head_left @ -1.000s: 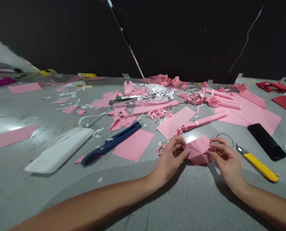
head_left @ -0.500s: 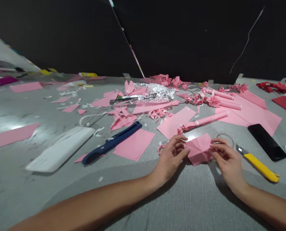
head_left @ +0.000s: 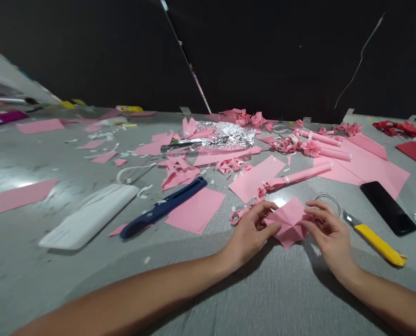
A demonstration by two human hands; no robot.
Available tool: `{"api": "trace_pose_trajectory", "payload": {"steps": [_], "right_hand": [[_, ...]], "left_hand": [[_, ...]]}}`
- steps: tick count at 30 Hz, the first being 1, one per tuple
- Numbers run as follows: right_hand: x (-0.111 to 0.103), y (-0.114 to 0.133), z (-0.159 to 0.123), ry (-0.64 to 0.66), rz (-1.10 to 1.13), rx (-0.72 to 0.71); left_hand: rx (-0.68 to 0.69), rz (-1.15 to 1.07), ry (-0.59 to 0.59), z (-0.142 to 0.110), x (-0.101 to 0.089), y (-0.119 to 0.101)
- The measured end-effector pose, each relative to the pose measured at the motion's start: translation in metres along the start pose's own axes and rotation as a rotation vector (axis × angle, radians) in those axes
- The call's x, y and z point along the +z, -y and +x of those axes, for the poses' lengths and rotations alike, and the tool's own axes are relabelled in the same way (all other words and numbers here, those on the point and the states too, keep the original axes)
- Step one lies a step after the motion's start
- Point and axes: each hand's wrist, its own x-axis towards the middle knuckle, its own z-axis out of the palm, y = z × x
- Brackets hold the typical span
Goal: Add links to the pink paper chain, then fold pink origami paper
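A creased square of pink paper [head_left: 289, 223] is held up just above the grey table, its fold lines crossing at the middle. My left hand [head_left: 255, 228] pinches its left edge between thumb and fingers. On the opposite edge, my right hand [head_left: 329, 233] pinches it the same way. Behind the paper lies a rolled pink paper tube [head_left: 301, 173] with a crumpled, frilled end. A roll of tape [head_left: 329, 201] sits partly behind my right hand, and a yellow box cutter [head_left: 379, 243] lies to its right.
Left of my hands lie a dark blue long-handled tool [head_left: 164, 207], a pink sheet [head_left: 197, 212] and a white flat object [head_left: 91, 217]. A black phone [head_left: 388, 207] is at the right. Pink scraps and crinkled clear wrap [head_left: 229, 134] lie before a black wall [head_left: 264, 51].
The pink paper has turned slightly between my hands, so a corner now points toward me. My left hand has moved slightly down; both hands keep their pinch.
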Motion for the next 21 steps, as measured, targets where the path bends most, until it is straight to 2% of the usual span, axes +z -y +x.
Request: {"api": "trace_pose_trajectory", "payload": {"steps": [3, 5, 7, 11, 13, 17, 21], "right_hand": [[0.0010, 0.0006, -0.0007, 0.099, 0.060, 0.043], [0.0010, 0.0008, -0.0004, 0.137, 0.101, 0.073], [0.0006, 0.0011, 0.0008, 0.132, 0.153, 0.137], [0.0001, 0.0021, 0.0052, 0.159, 0.267, 0.393], [0.0003, 0.0024, 0.0072, 0.152, 0.308, 0.471], [0.0008, 0.0004, 0.0088, 0.145, 0.339, 0.527], [0.0008, -0.0029, 0.0085, 0.076, 0.318, 0.484]], "left_hand": [[0.032, -0.015, -0.128, 0.0004, 0.0004, 0.0000], [0.046, -0.035, -0.156, 0.0005, 0.0003, 0.0000], [0.066, -0.038, -0.145, 0.0003, 0.0000, 0.0006], [0.102, -0.007, -0.105, -0.0010, -0.0005, 0.0035], [0.107, 0.007, -0.093, -0.0015, -0.0007, 0.0050], [0.116, 0.020, -0.100, -0.0017, -0.0013, 0.0066], [0.106, 0.022, -0.095, -0.0013, -0.0015, 0.0079]]}}
